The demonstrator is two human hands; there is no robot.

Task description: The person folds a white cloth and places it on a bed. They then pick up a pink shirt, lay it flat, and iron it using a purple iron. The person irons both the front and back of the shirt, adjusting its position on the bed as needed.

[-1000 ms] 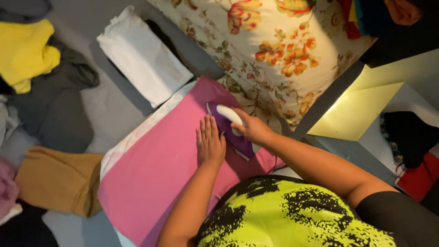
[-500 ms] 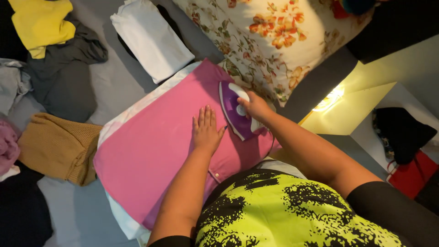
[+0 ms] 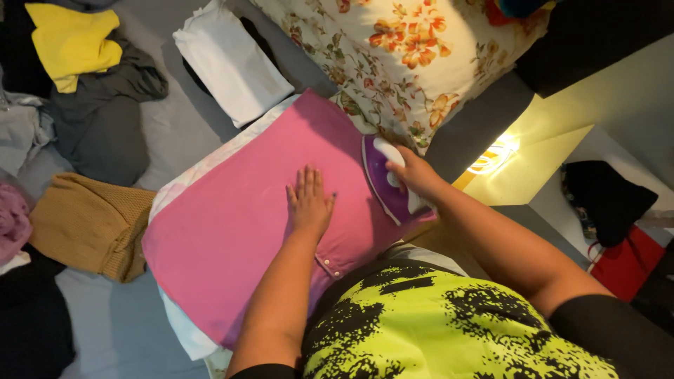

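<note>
A pink garment [image 3: 232, 224] with small buttons lies spread flat over a white padded layer [image 3: 184, 335] on the grey bed. My left hand [image 3: 309, 200] presses flat on the pink cloth, fingers together and pointing away from me. My right hand [image 3: 415, 172] grips the handle of a purple and white iron [image 3: 382, 179], which rests sole-down on the garment's right edge, just right of my left hand.
A floral pillow [image 3: 407, 56] lies beyond the iron. A folded white cloth [image 3: 232, 63] sits at the top. Yellow [image 3: 70, 38], grey [image 3: 105, 119] and mustard [image 3: 88, 224] clothes lie at the left. A lit lamp glows by a yellow surface [image 3: 519, 168] at the right.
The iron has slid to the right toward the garment's edge with my right hand on it. My left hand has stayed flat on the pink cloth.
</note>
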